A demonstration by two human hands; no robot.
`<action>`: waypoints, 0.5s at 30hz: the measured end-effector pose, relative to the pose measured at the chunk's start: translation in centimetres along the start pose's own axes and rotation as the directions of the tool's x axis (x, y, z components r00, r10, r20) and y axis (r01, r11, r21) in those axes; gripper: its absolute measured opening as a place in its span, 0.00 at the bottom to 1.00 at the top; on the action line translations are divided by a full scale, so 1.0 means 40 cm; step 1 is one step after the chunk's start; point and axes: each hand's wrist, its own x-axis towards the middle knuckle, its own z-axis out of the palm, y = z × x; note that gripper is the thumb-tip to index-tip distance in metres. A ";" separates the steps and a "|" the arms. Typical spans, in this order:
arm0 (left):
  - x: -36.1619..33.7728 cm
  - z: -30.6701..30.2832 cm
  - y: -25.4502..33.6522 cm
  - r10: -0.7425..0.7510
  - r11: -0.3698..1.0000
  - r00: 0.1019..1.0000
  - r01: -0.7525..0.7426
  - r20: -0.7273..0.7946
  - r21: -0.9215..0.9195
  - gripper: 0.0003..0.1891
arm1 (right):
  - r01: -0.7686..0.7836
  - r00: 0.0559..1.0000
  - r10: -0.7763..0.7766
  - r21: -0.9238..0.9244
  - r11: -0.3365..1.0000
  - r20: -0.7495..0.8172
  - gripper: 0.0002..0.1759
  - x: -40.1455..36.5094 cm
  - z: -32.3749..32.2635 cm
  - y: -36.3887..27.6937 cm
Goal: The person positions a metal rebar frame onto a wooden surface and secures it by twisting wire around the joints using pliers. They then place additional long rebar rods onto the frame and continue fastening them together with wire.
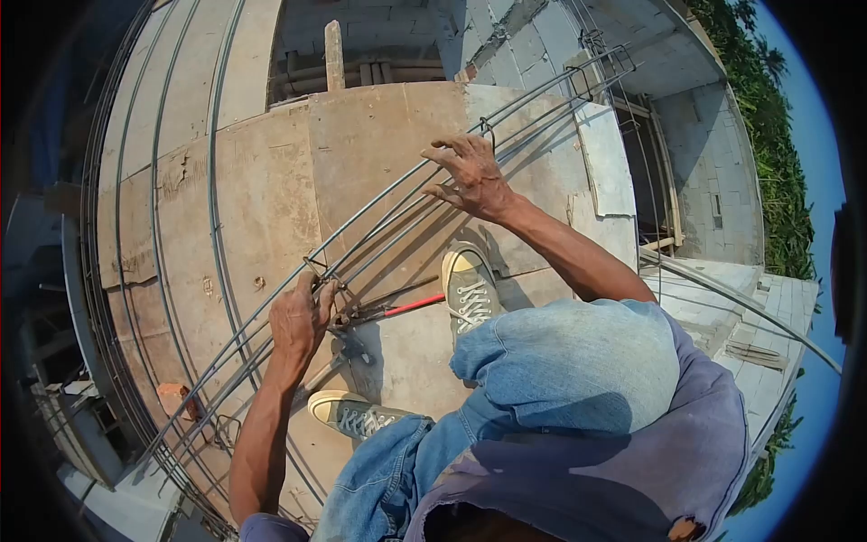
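A long cage of steel rebar (384,219) runs diagonally across the plywood deck, with bent stirrups around its bars. My left hand (300,318) is at the cage's middle, its fingers closed at a stirrup (315,265); part of the grip is hidden. Farther up the cage, my right hand (471,178) reaches over the bars with thumb and fingers apart, near another stirrup (488,129). Below the cage, beside my left hand, lie a red-handled tool (414,306) and a hammer (352,346). The jaws of the red tool are partly hidden.
Loose rebar rods (213,154) lie lengthwise on the plywood (262,194) at left. A brick (177,400) sits near the cage's lower end. My shoes (470,294) stand on the deck. Beyond its edge are openings, an upright wood piece (334,56) and a block wall (713,172).
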 end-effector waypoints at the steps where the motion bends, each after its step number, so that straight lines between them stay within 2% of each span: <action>1: 0.001 -0.001 -0.006 0.023 0.999 1.000 -0.024 0.019 0.028 0.16 | -0.077 0.997 0.078 -0.076 0.994 0.003 0.33 -0.017 -0.030 0.072; 2: 0.002 -0.002 -0.012 0.041 0.998 0.999 -0.043 0.034 0.054 0.17 | -0.147 0.989 0.148 -0.151 0.978 -0.001 0.33 -0.031 -0.057 0.146; 3: 0.003 0.000 -0.015 0.035 0.998 0.999 -0.036 0.025 0.049 0.17 | -0.180 0.976 0.201 -0.213 0.960 0.082 0.35 -0.045 -0.087 0.213; 4: 0.003 0.003 -0.016 0.046 0.998 0.999 -0.047 0.019 0.044 0.15 | -0.168 0.949 0.201 -0.148 0.975 0.245 0.35 -0.057 -0.105 0.284; 5: 0.003 0.004 -0.017 0.062 0.997 0.998 -0.063 0.018 0.044 0.13 | -0.164 0.949 0.197 -0.149 0.975 0.246 0.35 -0.049 -0.118 0.314; 7: 0.004 -0.002 -0.011 0.047 0.998 0.999 -0.048 0.021 0.031 0.13 | 0.015 0.924 0.072 -0.225 0.974 0.374 0.35 -0.028 -0.146 0.345; 8: 0.006 -0.003 -0.007 0.036 0.999 0.999 -0.037 0.027 0.018 0.13 | 0.074 0.921 0.037 -0.267 0.961 0.388 0.33 -0.013 -0.141 0.356; 9: 0.002 -0.001 -0.010 0.046 0.999 0.998 -0.047 0.032 0.015 0.13 | 0.065 0.920 0.049 -0.274 0.960 0.388 0.33 -0.004 -0.131 0.364; 11: 0.002 0.005 -0.022 0.060 0.998 0.998 -0.060 -0.012 -0.011 0.17 | 0.051 0.855 0.046 -0.172 0.984 0.516 0.31 0.018 -0.127 0.382; 13: 0.011 -0.017 -0.007 0.099 0.994 0.993 -0.101 -0.066 -0.032 0.17 | 0.007 0.850 0.072 -0.148 0.989 0.521 0.32 0.042 -0.149 0.376; 15: 0.009 -0.060 0.006 0.040 0.999 0.999 -0.040 -0.031 0.005 0.14 | -0.045 0.815 0.091 -0.095 0.994 0.572 0.36 0.063 -0.176 0.360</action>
